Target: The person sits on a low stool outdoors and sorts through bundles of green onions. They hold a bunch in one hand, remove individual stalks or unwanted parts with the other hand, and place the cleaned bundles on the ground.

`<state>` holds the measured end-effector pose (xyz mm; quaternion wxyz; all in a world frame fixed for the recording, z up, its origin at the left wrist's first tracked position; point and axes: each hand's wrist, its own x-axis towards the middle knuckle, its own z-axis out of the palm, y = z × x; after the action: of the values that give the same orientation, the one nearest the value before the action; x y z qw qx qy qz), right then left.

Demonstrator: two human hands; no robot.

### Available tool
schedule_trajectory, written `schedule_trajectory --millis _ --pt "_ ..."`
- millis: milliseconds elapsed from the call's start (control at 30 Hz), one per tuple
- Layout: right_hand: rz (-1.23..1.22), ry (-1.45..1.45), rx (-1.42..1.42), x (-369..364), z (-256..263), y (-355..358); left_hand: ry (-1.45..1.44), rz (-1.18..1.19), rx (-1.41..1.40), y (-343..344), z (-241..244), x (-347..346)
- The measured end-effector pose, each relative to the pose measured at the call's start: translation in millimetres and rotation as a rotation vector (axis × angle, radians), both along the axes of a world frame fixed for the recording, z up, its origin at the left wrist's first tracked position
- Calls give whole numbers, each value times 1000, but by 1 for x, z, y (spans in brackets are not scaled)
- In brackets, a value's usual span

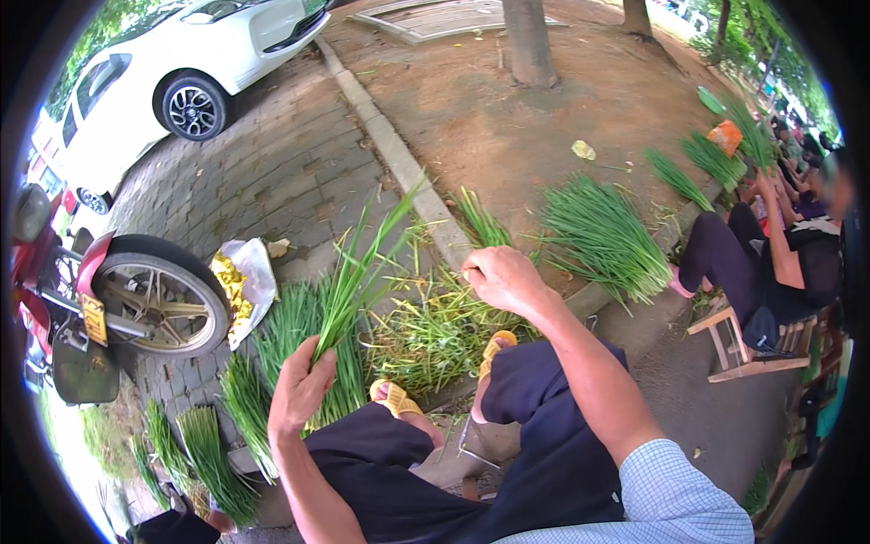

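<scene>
My left hand (pixel 304 381) grips a small bunch of green chives (pixel 350 285), its leaf tips pointing up and away from me. Curled fingers close my right hand (pixel 506 280), which is raised over the far edge of a heap of yellowed trimmings (pixel 421 333); whether a thin scrap is pinched in it I cannot tell. Beneath my left hand and the bunch lies a thick layer of chives (pixel 292 319) on the paving. Beyond my right hand, a smaller bunch (pixel 482 221) rests by the kerb.
A large chive pile (pixel 605 238) lies to the right, near a seated person (pixel 781 251) and a wooden stool (pixel 754 347). At left stand a motorcycle wheel (pixel 163 296) and a plastic bag (pixel 251 279). Several bundles (pixel 214 455) lie lower left. A concrete kerb (pixel 387 136) runs ahead.
</scene>
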<state>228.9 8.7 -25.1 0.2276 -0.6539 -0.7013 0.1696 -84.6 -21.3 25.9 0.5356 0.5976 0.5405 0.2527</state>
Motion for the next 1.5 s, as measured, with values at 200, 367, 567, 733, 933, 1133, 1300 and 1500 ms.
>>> schedule_trajectory --millis 200,367,567,733,933,1133,1300,1500 --pt "145 0 185 -18 -5 -6 -527 137 -238 1 8 22" --pt "211 -46 -54 -43 7 -14 -904 129 -309 11 -1 30" --pt "313 51 -94 -58 19 -25 -1032 156 -272 14 -5 45" --pt "412 464 -172 -64 21 -28 -1018 189 -237 18 -3 61" --pt "434 704 -236 -76 27 -35 -1029 190 -226 22 -9 69" --pt "433 671 -207 -72 21 -33 -1051 199 -255 22 -9 77" --pt "446 819 -404 -69 17 -33 -1044 199 -251 23 -11 77" --pt "470 764 -503 -66 26 -31 -1060 203 -237 23 -14 79"
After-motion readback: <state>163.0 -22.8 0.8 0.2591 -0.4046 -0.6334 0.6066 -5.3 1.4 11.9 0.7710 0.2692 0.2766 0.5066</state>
